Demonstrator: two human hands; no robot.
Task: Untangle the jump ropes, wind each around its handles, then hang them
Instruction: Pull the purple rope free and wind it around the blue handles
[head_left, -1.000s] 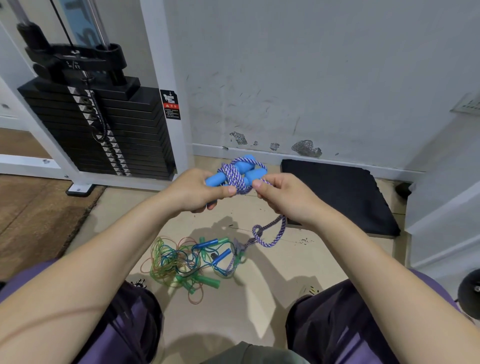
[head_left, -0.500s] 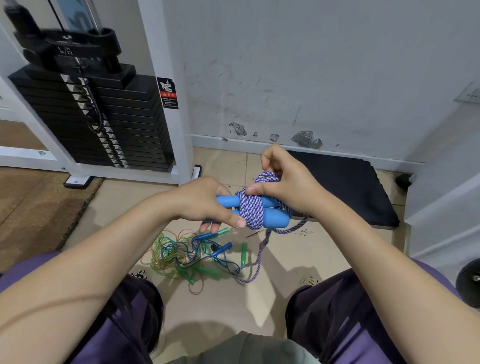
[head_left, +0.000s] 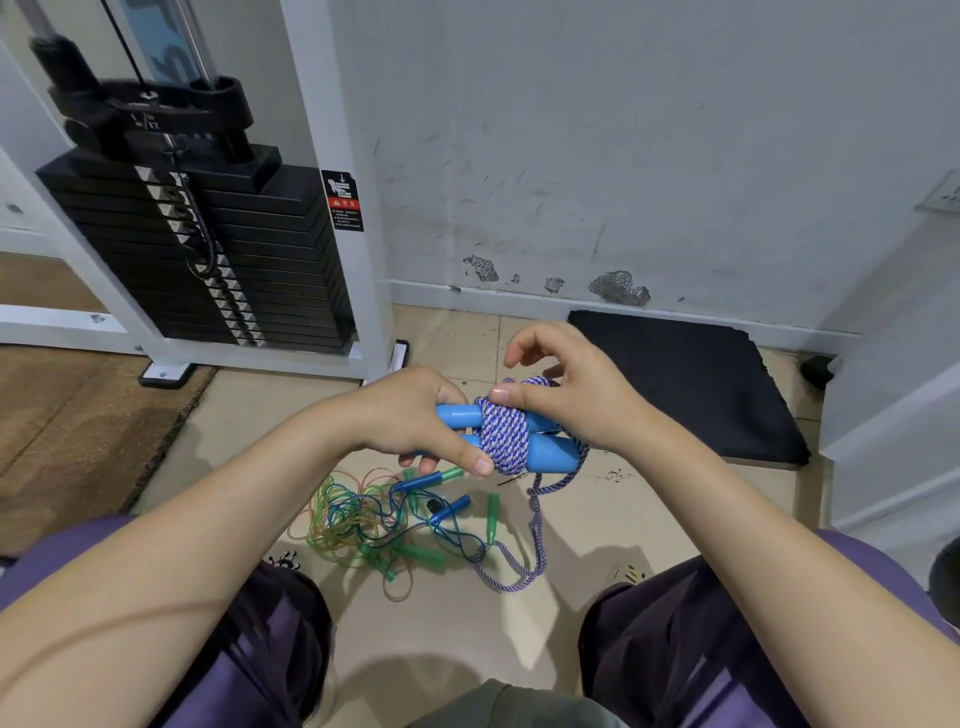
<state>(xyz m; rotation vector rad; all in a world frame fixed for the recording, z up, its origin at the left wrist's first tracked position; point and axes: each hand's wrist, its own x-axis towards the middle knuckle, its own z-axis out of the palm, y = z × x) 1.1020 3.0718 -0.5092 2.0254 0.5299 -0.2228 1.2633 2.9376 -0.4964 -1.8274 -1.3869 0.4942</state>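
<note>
My left hand grips two light-blue handles held side by side over the floor. A purple-and-white braided rope is wound several times round their middle. My right hand pinches the top of that winding with its thumb on the coil. The rope's loose tail hangs down to the floor in a loop. Below lies a tangle of thin green, blue and orange ropes with small green and blue handles.
A black weight stack in a white frame stands at the left against the wall. A black foam mat lies on the tiles at the right. My knees in purple shorts flank the rope pile. A brown mat covers the floor at the left.
The handles were lowered and turned level. More of the braided rope went round them, so the hanging tail is shorter, and my right hand moved on top of the coil.
</note>
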